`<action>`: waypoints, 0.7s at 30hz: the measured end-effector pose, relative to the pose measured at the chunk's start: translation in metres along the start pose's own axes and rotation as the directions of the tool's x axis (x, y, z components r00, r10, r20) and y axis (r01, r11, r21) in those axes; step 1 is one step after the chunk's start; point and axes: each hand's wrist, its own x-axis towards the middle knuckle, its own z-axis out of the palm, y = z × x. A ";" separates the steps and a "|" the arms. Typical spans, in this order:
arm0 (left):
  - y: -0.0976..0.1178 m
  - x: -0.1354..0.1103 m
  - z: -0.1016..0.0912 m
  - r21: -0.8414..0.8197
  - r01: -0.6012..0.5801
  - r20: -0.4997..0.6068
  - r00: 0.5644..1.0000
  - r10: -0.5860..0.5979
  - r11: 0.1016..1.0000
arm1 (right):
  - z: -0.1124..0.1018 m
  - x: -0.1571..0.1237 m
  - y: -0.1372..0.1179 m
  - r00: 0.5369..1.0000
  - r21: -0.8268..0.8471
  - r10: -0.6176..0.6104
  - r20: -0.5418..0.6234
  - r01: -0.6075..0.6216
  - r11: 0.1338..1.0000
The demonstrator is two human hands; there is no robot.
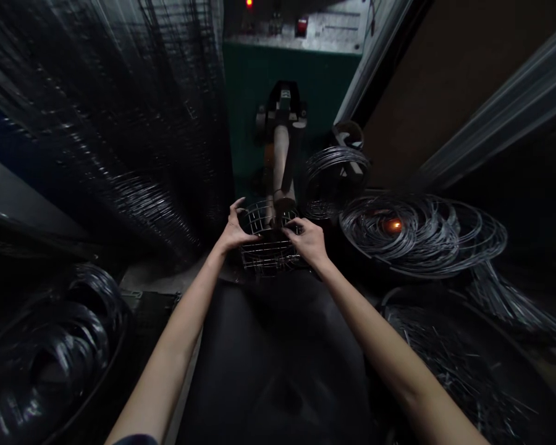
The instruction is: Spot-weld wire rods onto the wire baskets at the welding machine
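Note:
A round wire basket point(269, 262) of thin metal rods is at the front of a spot-welding machine, around the lower end of its pale cylindrical arm point(280, 154). My left hand point(233, 234) is at the basket's left side, thumb and forefinger spread wide, the thumb reaching over the rim. On the right, my right hand point(310, 240) has its thumb and fingers bent together in a pinch by the basket's rim, close to the arm's tip. What lies between those fingertips is too dark to make out. Shadow hides the basket's lower part.
Wire rings fill a wide container point(421, 266) on the right, with cut wires in a dark tub point(445, 346) below it. More coils point(74, 346) lie at lower left. Wire mesh panels point(167, 80) stand at upper left. The machine's green body point(324, 80) rises ahead.

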 end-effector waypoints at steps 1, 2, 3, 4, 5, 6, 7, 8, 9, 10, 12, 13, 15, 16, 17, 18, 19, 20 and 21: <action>0.000 0.001 -0.001 -0.018 0.003 0.009 1.000 -0.002 1.000 | 0.000 0.000 -0.001 1.000 -0.013 -0.003 0.004 0.003 1.000; 0.000 0.000 -0.002 -0.029 0.009 0.024 1.000 -0.008 1.000 | -0.001 0.000 -0.001 1.000 -0.028 -0.007 0.006 0.007 1.000; 0.001 -0.001 -0.004 -0.029 0.017 0.046 0.999 -0.016 0.999 | -0.004 -0.002 -0.001 1.000 -0.039 -0.011 0.000 0.011 0.999; 0.000 -0.004 -0.006 -0.019 0.025 0.069 0.997 -0.023 1.000 | -0.008 -0.004 -0.001 1.000 -0.042 -0.017 -0.010 0.016 0.999; -0.001 -0.009 -0.009 -0.002 0.031 0.094 0.995 -0.031 1.000 | -0.015 -0.008 0.000 1.000 -0.035 -0.024 -0.018 0.024 0.999; -0.003 -0.014 -0.013 0.019 0.039 0.121 0.992 -0.041 0.999 | -0.024 -0.014 0.002 0.999 -0.018 -0.032 -0.018 0.031 0.999; -0.006 -0.021 -0.016 0.044 0.048 0.153 0.987 -0.055 0.998 | -0.035 -0.022 0.005 0.999 0.006 -0.034 -0.008 0.034 0.999; -0.011 -0.029 -0.019 0.071 0.060 0.183 0.981 -0.072 0.996 | -0.046 -0.031 0.009 1.000 0.032 -0.028 0.012 0.027 0.999; -0.017 -0.036 -0.021 0.094 0.074 0.205 0.974 -0.092 0.993 | -0.057 -0.042 0.014 0.999 0.051 -0.010 0.040 0.008 0.999; -0.024 -0.043 -0.022 0.104 0.093 0.217 0.969 -0.114 0.990 | -0.067 -0.055 0.019 0.997 0.059 0.017 0.069 -0.021 0.998; -0.039 -0.053 -0.017 0.054 0.147 0.206 0.966 -0.155 0.988 | -0.082 -0.084 0.034 0.986 0.050 0.097 0.132 -0.105 0.993; -0.045 -0.056 -0.013 -0.005 0.176 0.181 0.968 -0.172 0.984 | -0.085 -0.099 0.043 0.976 0.034 0.140 0.169 -0.147 0.989; -0.052 -0.058 -0.004 -0.136 0.224 0.107 0.972 -0.211 0.965 | -0.084 -0.129 0.063 0.949 -0.005 0.197 0.246 -0.201 0.979; -0.053 -0.059 0.000 -0.184 0.238 0.066 0.971 -0.230 0.954 | -0.080 -0.144 0.074 0.936 -0.023 0.205 0.285 -0.207 0.978; -0.053 -0.060 0.003 -0.213 0.243 0.025 0.970 -0.244 0.946 | -0.075 -0.159 0.086 0.927 -0.036 0.202 0.317 -0.201 0.979; -0.050 -0.062 0.005 -0.225 0.240 -0.013 0.968 -0.249 0.944 | -0.071 -0.171 0.097 0.919 -0.038 0.193 0.344 -0.192 0.981; -0.046 -0.065 0.005 -0.225 0.229 -0.039 0.969 -0.244 0.947 | -0.067 -0.182 0.108 0.912 -0.026 0.186 0.366 -0.189 0.982; -0.040 -0.069 0.004 -0.216 0.212 -0.052 0.972 -0.228 0.953 | -0.064 -0.189 0.116 0.903 -0.006 0.186 0.387 -0.199 0.980; -0.033 -0.075 0.002 -0.200 0.191 -0.048 0.978 -0.204 0.961 | -0.064 -0.194 0.122 0.894 0.017 0.196 0.403 -0.221 0.975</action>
